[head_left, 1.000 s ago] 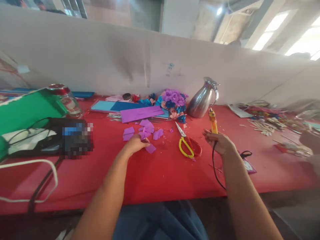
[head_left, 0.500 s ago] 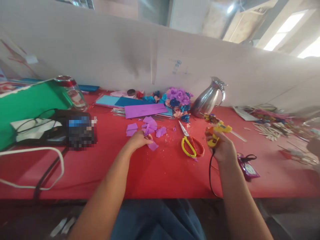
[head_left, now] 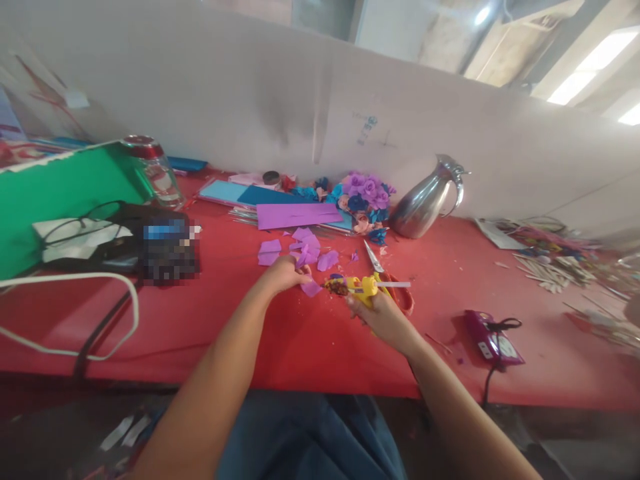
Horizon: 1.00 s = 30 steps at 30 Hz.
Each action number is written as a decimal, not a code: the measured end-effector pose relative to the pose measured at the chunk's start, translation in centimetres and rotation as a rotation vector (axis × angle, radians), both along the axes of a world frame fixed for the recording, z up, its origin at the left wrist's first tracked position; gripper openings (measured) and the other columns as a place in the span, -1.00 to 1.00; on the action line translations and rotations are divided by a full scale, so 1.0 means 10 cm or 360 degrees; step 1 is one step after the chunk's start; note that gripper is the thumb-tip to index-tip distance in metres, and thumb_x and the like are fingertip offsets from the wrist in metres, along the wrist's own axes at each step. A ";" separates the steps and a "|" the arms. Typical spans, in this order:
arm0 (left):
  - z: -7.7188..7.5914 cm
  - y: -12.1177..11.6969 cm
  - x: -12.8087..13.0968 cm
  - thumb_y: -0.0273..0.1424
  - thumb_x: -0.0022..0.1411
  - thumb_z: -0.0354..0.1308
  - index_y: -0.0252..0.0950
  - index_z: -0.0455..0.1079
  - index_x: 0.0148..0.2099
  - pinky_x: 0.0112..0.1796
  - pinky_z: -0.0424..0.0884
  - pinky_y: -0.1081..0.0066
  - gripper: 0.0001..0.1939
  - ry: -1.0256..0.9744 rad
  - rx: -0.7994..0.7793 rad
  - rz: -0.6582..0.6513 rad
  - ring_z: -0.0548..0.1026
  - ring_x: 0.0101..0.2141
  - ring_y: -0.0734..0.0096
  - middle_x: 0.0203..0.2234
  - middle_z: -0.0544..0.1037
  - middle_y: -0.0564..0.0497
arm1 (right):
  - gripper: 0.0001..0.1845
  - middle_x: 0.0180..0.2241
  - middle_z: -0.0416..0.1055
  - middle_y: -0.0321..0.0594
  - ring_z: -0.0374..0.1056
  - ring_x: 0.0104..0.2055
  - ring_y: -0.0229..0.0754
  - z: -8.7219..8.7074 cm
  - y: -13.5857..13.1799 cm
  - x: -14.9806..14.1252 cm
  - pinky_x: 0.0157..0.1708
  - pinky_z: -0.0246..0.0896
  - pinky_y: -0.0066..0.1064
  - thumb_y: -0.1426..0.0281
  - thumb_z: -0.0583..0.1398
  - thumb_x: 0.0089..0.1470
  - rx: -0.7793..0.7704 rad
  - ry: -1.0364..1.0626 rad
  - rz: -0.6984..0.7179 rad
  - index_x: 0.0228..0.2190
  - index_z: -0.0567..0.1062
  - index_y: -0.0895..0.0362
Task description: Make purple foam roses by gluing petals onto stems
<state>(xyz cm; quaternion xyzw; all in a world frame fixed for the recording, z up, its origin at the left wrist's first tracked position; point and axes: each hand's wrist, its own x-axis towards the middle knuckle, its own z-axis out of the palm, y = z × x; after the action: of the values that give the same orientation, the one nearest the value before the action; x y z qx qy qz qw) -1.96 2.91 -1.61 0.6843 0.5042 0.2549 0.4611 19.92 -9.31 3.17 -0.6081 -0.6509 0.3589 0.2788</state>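
Note:
A small purple paper petal [head_left: 312, 287] is pinched in the fingers of my left hand [head_left: 289, 275], just above the red table. My right hand [head_left: 377, 312] grips a yellow hot glue gun [head_left: 369, 287], its crusted nozzle pointing left, close to the petal. A pale glue stick [head_left: 397, 285] sticks out of the gun's back end. Beyond my left hand lie loose purple paper pieces [head_left: 306, 245]. Scissors [head_left: 373, 257] with yellow and red handles lie partly hidden behind the gun and my right hand.
Purple paper strips [head_left: 295, 216] and a bunch of paper flowers [head_left: 367, 193] lie near the wall. A steel jug [head_left: 425, 200] stands right of them. A purple power box [head_left: 493, 339] with cords sits right; a glass bottle [head_left: 163, 177] and white cable [head_left: 135, 313] are left.
My right hand has swung the glue gun left and turned it, bringing its nozzle close to the petal. My left hand keeps its pinch. The view has shifted slightly.

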 end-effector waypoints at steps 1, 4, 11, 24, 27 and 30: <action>-0.01 0.00 0.00 -0.41 -0.18 0.23 -0.31 0.44 -0.49 -0.45 0.36 0.42 -0.90 0.0013 0.0016 -0.0018 0.47 -0.51 0.37 -0.60 0.50 0.04 | -0.62 -0.64 0.28 -0.32 0.20 -0.59 -0.30 0.00 0.01 -0.03 -0.59 0.05 -0.48 0.11 0.12 0.08 -0.0021 -0.0088 0.0006 -0.58 0.36 0.13; -0.01 0.00 -0.01 -0.40 -0.17 0.23 -0.31 0.43 -0.49 -0.45 0.35 0.42 -0.89 0.0050 0.0062 -0.0035 0.47 -0.52 0.36 -0.61 0.50 0.04 | -0.67 -0.61 0.34 -0.29 0.27 -0.55 -0.26 0.01 0.04 -0.09 -0.52 0.08 -0.45 0.16 0.14 0.07 -0.0058 -0.0202 0.0024 -0.58 0.35 0.12; 0.01 -0.01 0.00 -0.39 -0.16 0.22 -0.30 0.42 -0.49 -0.46 0.32 0.42 -0.90 0.0133 0.0098 -0.0040 0.47 -0.52 0.36 -0.59 0.51 0.03 | -0.70 -0.54 0.38 -0.26 0.30 -0.46 -0.20 -0.09 0.09 -0.10 -0.45 0.11 -0.42 0.16 0.12 0.09 -0.0007 -0.0212 0.0113 -0.51 0.36 0.11; 0.07 -0.04 -0.01 -0.53 -0.23 0.19 -0.30 0.45 -0.41 -0.44 0.29 0.44 -0.79 0.0213 0.0053 -0.0075 0.45 -0.51 0.39 -0.60 0.50 0.09 | -0.65 -0.63 0.25 -0.33 0.14 -0.58 -0.27 -0.01 0.10 -0.12 -0.55 -0.06 -0.43 0.13 0.12 0.08 -0.0008 -0.0373 0.0075 -0.59 0.28 0.09; 0.07 -0.04 -0.01 -0.54 -0.24 0.19 -0.30 0.45 -0.42 -0.44 0.30 0.43 -0.79 0.0198 0.0036 -0.0064 0.46 -0.50 0.37 -0.59 0.51 0.08 | -0.68 -0.64 0.23 -0.34 0.13 -0.59 -0.28 0.01 0.11 -0.12 -0.56 -0.08 -0.44 0.16 0.12 0.09 0.0005 -0.0398 0.0068 -0.57 0.30 0.09; 0.08 -0.04 -0.01 -0.55 -0.25 0.20 -0.30 0.45 -0.41 -0.44 0.29 0.43 -0.78 0.0207 0.0047 -0.0037 0.46 -0.51 0.38 -0.61 0.50 0.09 | -0.74 -0.66 0.23 -0.35 0.14 -0.60 -0.27 0.01 0.12 -0.11 -0.56 -0.07 -0.45 0.21 0.12 0.10 0.0039 -0.0410 0.0055 -0.53 0.37 0.09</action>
<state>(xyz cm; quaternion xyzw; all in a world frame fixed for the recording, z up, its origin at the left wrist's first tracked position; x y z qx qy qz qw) -2.08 2.52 -0.78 0.7120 0.5212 0.2119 0.4202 18.80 -8.10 3.28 -0.6343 -0.6961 0.2748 0.1939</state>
